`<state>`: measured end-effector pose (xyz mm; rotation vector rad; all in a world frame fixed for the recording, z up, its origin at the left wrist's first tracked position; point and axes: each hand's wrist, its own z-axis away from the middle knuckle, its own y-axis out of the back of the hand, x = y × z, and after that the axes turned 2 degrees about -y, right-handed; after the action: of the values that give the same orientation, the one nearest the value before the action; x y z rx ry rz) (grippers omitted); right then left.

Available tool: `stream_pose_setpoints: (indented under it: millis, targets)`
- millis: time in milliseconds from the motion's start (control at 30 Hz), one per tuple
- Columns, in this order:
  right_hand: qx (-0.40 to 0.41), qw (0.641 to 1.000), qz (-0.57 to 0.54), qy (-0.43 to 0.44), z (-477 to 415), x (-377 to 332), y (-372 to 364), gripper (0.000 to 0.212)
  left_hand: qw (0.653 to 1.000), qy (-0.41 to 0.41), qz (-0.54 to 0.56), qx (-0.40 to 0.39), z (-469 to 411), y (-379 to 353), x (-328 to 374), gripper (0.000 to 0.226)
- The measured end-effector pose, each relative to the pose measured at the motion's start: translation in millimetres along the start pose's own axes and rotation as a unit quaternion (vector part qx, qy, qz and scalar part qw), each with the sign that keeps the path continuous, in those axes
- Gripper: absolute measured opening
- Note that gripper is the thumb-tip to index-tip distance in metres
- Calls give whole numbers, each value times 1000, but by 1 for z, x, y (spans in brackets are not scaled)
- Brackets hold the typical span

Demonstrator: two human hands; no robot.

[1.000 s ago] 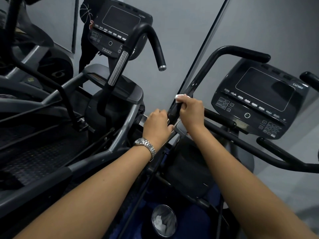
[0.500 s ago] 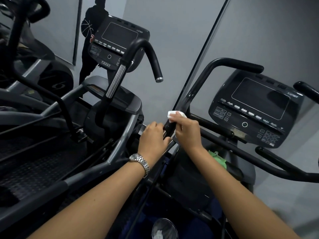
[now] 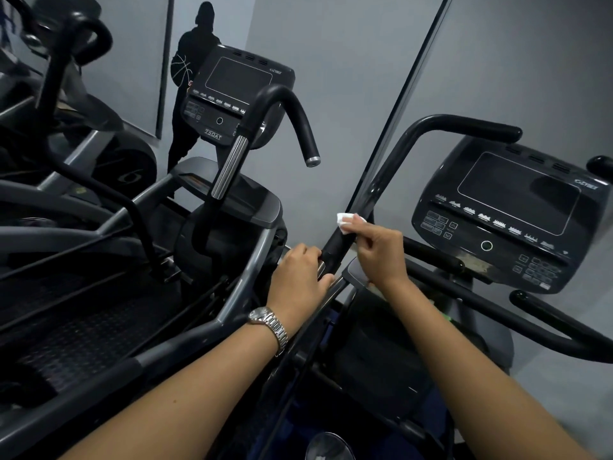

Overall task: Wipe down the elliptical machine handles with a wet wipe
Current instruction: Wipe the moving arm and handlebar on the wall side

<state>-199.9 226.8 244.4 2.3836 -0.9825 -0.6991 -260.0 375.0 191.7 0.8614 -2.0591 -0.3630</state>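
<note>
A black curved handle point(image 3: 391, 167) of the elliptical rises from the centre and bends right at the top. My right hand point(image 3: 381, 250) pinches a small white wet wipe point(image 3: 345, 222) against the handle's lower grip. My left hand point(image 3: 298, 277), with a metal watch on its wrist, grips the same bar just below, by its silver sensor strip. The machine's console point(image 3: 507, 214) sits to the right, with another dark handle point(image 3: 497, 313) running below it.
A second elliptical stands at the left with its own console point(image 3: 232, 94) and hooked black handle point(image 3: 285, 111). A dark figure point(image 3: 192, 61) shows on the wall behind. A round bin point(image 3: 326, 446) sits at the bottom edge. The grey wall lies ahead.
The view has tilted up, so everything sits lower in frame. My right hand has loosened from a full wrap to a pinch with the wipe on the bar. My left hand keeps its grip.
</note>
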Motion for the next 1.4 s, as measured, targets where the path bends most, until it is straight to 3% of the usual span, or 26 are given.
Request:
stream_pose_setpoints:
  millis: [67,233,367,600,733,967,1100,1333,1400]
  targets:
    - [23,999,-14,-40,-7,-4,-5,33,1000,-1,-2,0,0,-1,0,40]
    - [-19,998,-46,39,22,-1,2,34,1000,1,-20,1,-4,-1,2,38]
    - [40,991,-89,-95,-4,18,5,41,999,26,-29,-25,-15,5,5,34]
    - [24,984,-169,-41,2,25,-5,40,1000,10,-17,6,-55,3,19,50]
    - [46,972,-190,-129,-22,48,-2,42,1000,5,-28,-10,-66,-6,29,38]
    - [16,967,-243,-80,-5,54,-2,36,999,4,-38,16,-66,-18,27,27]
    - [36,961,-245,-120,-32,67,-6,35,997,-3,-65,28,-69,-20,29,28]
    - [7,960,-269,-77,-12,66,-3,34,995,-28,-75,54,-67,-23,26,30]
    - [22,962,-254,-99,-21,77,-1,33,995,-30,-77,56,-68,-24,25,31]
